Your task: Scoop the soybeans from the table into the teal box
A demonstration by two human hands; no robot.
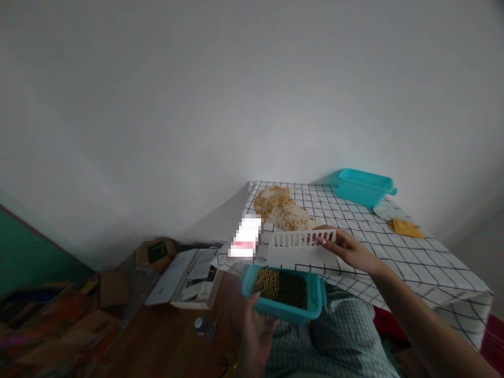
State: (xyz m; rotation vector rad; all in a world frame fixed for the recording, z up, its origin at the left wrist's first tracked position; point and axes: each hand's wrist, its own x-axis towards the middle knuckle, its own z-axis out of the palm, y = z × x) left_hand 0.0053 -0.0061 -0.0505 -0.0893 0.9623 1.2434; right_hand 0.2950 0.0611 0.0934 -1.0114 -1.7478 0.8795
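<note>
the left hand (255, 328) cups the teal tub (289, 311) from beneath, thumb at its rim; the right hand (346, 248) pinches the white slotted tray (297, 257) near the tabletop (394, 257) edge; the tub already holds yellow beans (268, 283) and green beans (295, 291); a mixed heap (275, 202) lies loose beyond.

Left fingers (251, 304) part-hidden; clutter (79, 320) blurred.
</note>
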